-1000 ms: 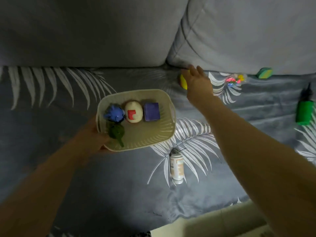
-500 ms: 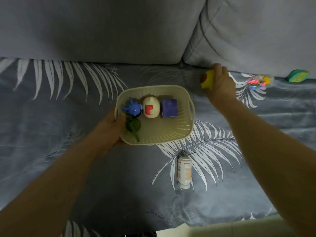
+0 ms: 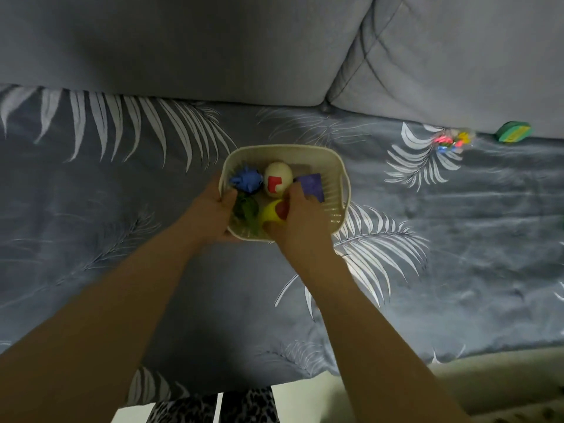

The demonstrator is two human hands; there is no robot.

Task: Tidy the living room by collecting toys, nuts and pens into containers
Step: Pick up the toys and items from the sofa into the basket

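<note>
The left hand (image 3: 210, 209) grips the left rim of the basket (image 3: 343, 190) on the sofa. The right hand (image 3: 300, 221) holds a yellow toy (image 3: 270, 212) inside the basket, at its near side.

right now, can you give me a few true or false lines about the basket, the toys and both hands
1. The left hand grips the basket by its rim. True.
2. The right hand holds a yellow toy over the basket. True.
3. The purple block lies on the sofa cover outside the basket. False: it sits inside the basket, by the white egg.
4. The basket is empty. False: it holds a blue toy, the egg, the block and a green toy.
5. A green and yellow toy lies at the foot of the back cushion, far right. True.
</note>
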